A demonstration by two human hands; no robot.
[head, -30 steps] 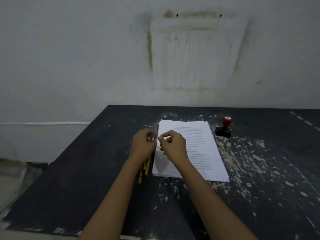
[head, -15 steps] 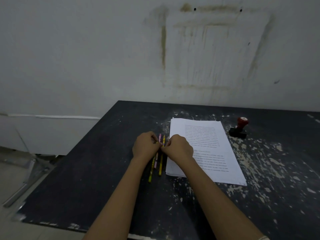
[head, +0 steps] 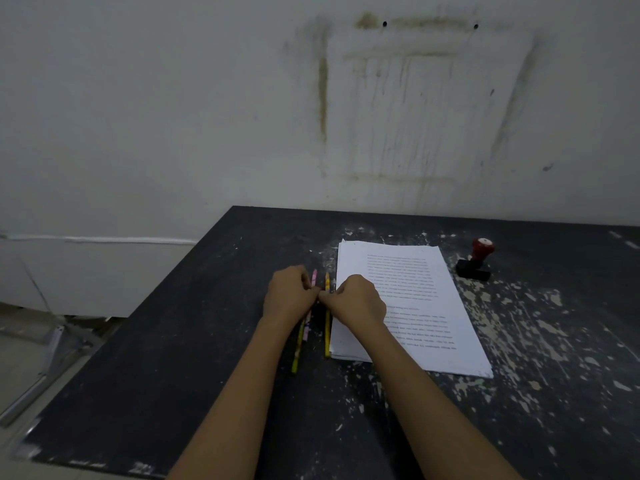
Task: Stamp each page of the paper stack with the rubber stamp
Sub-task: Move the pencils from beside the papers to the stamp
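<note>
A white paper stack (head: 426,327) with printed text lies on the dark table (head: 194,344), right of centre. The rubber stamp (head: 478,259), a red knob on a black base, stands upright just past the stack's far right corner, apart from both hands. My left hand (head: 289,294) and my right hand (head: 358,301) sit knuckles-up side by side at the stack's left edge. Their curled fingertips meet and pinch several pencils (head: 327,336) that lie on the table. My right wrist crosses the stack's near left corner.
The tabletop is black with white paint flecks, thickest to the right. A stained white wall rises directly behind its far edge. The table's left edge drops to a floor with a metal frame (head: 48,358).
The pencils, held slightly raised in my left hand before, now lie on the table beside the stack, with both hands lowered onto them. The camera has shifted left.
</note>
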